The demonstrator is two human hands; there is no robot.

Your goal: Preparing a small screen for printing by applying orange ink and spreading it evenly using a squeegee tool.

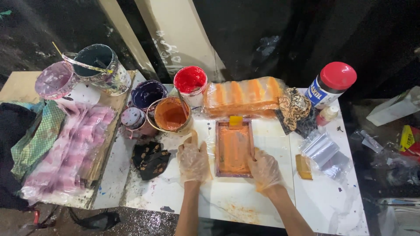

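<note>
**Two gloved hands steady a small printing frame on a paint-spattered table**

A white table (323, 205), stained with paint, fills the middle of the view. On its left side lies a heap of pink-and-white plastic sheets (65, 148), with a green checked cloth (37, 140) beside it. At the back sits a bundle of orange-printed plastic bags (243, 96), just behind the frame. Paint tubs crowd the back left: a dark tub (103, 65) with a stick across its rim, a purple-smeared tub (54, 81), a violet tub (146, 94), a red tub (190, 83) and an orange tub (171, 116). A jar with a red lid (330, 85) stands at the back right, near a crumpled gold foil (294, 107).

The small wooden frame (234, 148), its mesh coated in orange paint, lies flat near the table's middle, with a yellow scraper (236, 121) at its far end.

The left hand (192, 161), in a thin clear glove, rests flat beside the frame's left edge, fingers together and extended. The right hand (264, 169), also gloved, presses on the frame's near right corner, fingers curled over the edge.
</note>
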